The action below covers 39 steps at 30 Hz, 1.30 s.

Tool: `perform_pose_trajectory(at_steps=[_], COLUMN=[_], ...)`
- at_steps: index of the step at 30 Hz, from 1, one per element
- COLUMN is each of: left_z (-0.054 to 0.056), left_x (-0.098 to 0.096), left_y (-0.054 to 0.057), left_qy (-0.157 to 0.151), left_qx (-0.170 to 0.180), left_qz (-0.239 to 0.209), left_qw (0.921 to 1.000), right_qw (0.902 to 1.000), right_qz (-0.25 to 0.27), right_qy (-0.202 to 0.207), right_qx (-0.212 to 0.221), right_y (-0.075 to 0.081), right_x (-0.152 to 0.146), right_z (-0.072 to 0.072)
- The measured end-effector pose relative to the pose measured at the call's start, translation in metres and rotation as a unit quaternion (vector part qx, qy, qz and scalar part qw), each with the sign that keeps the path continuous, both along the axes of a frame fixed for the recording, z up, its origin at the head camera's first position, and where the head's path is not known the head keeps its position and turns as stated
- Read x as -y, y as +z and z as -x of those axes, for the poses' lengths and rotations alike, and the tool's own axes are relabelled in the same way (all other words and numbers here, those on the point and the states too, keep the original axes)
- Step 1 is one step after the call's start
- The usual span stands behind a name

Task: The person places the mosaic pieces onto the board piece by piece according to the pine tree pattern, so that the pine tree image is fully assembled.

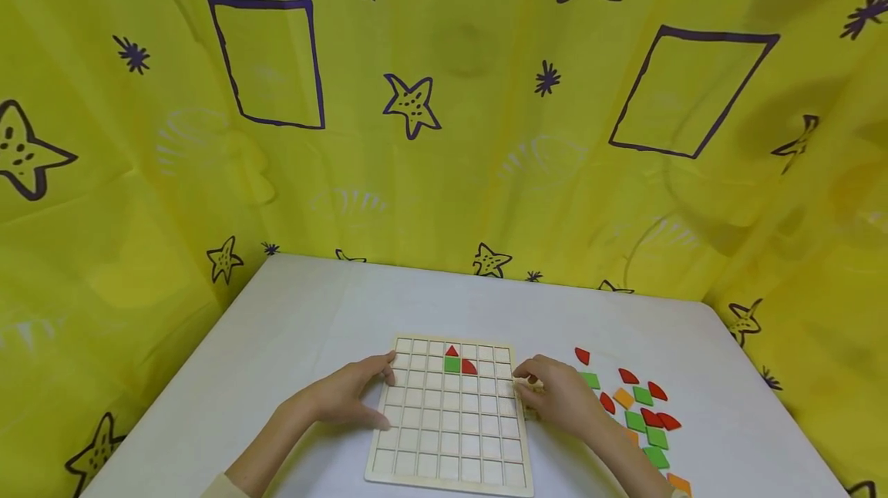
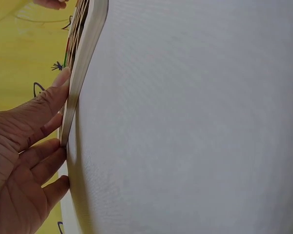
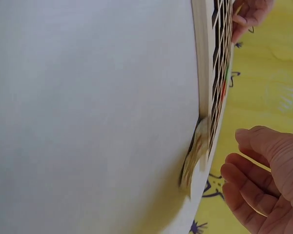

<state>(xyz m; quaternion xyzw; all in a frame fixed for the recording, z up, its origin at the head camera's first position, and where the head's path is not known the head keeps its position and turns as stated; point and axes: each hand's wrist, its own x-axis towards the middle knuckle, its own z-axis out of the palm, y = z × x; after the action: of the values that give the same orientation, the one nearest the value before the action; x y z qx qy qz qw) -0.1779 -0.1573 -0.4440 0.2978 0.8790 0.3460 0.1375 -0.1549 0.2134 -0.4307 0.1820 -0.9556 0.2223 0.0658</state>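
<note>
— Where are your hands?

— My left hand [image 1: 350, 398] lies at the left edge of the board [image 1: 451, 417], fingers [image 2: 53, 95] nearly straight and pressed flat against its rim. It grips nothing. My right hand [image 1: 558, 398] sits at the board's right edge, fingers loosely curled, the tips touching the rim near the top corner. I cannot tell whether they pinch anything.

— And the board?

— It lies flat on the desk [image 1: 298, 321] between my two hands. Ahead of my fingertips, in its far rows, sit a red triangle [image 1: 452, 351], a green square [image 1: 452, 365] right under it, and a red quarter-round [image 1: 469, 367] just beside the square.

— Anything else?

— To the right of my right hand lies a loose scatter of tiles [image 1: 641, 409], red, green and orange, some partly hidden behind my wrist.
</note>
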Motion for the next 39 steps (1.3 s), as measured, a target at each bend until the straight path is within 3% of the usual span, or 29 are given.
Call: perform_pose_trajectory(at_steps=[8, 16, 23, 27, 39], left_z=[0.002, 0.0, 0.0, 0.0, 0.002], left_x=[0.0, 0.0, -0.001, 0.0, 0.0], left_y=[-0.003, -0.002, -0.001, -0.001, -0.002], left_qy=[0.004, 0.006, 0.008, 0.007, 0.01], left_qx=[0.001, 0.005, 0.01, 0.011, 0.02], left_qz=[0.001, -0.003, -0.005, -0.004, -0.003], left_qw=[1.0, 1.0, 0.9999, 0.9999, 0.9997], right_qw=[0.9973, 0.9963, 0.9888, 0.989, 0.9854], right_qz=[-0.002, 0.011, -0.007, -0.024, -0.054], right_qy=[-0.065, -0.08, -0.126, -0.131, -0.145], right_qx=[0.032, 0.029, 0.08, 0.063, 0.072], right_y=[0.0, 0.001, 0.006, 0.006, 0.008], right_x=[-0.033, -0.075, -0.106, -0.124, -0.158], right_z=[-0.008, -0.016, -0.019, -0.024, -0.038])
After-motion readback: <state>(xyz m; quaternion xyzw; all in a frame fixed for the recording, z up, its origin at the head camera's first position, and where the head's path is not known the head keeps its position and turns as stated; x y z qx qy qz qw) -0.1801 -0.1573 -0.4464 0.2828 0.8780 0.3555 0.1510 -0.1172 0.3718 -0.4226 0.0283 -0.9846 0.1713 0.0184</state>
